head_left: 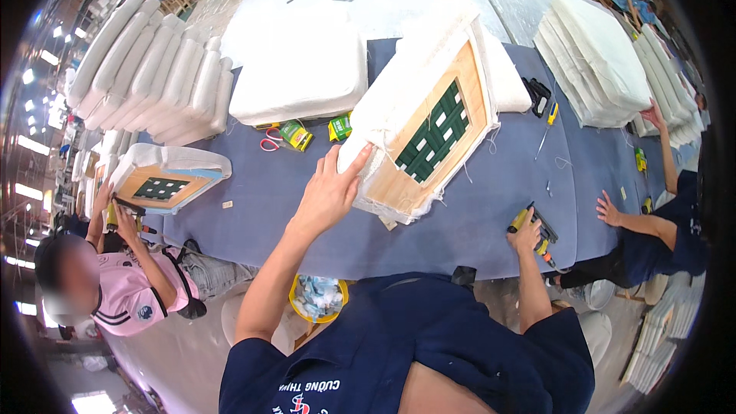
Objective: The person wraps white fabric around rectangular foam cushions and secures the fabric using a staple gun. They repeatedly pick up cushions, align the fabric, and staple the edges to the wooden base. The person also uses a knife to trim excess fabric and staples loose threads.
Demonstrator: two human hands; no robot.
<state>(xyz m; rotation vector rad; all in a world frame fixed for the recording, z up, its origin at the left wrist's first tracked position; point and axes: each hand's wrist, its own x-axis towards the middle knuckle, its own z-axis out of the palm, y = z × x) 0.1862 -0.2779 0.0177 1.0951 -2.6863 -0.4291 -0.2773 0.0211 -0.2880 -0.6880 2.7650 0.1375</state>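
With fingers wrapped over its near left edge, my left hand point(328, 195) grips a seat cushion point(376, 172). The cushion is tilted up on the table, its wooden underside and dark green woven webbing point(435, 132) facing right. White fabric covers its sides, and loose threads hang from the ragged edge. My right hand point(526, 231) is closed round the handle of a yellow and black staple gun point(544, 231), held low over the table's near right part and apart from the cushion. A hose fitting shows at the gun's lower end.
White cushions stand in a row point(153, 77) at left and a stack point(594, 61) at right. A screwdriver point(547, 129), red-handled scissors point(270, 140) and small green-yellow boxes point(295, 135) lie on the blue-covered table point(284, 184). Co-workers flank me. A yellow basket of scraps point(346, 291) stands below.
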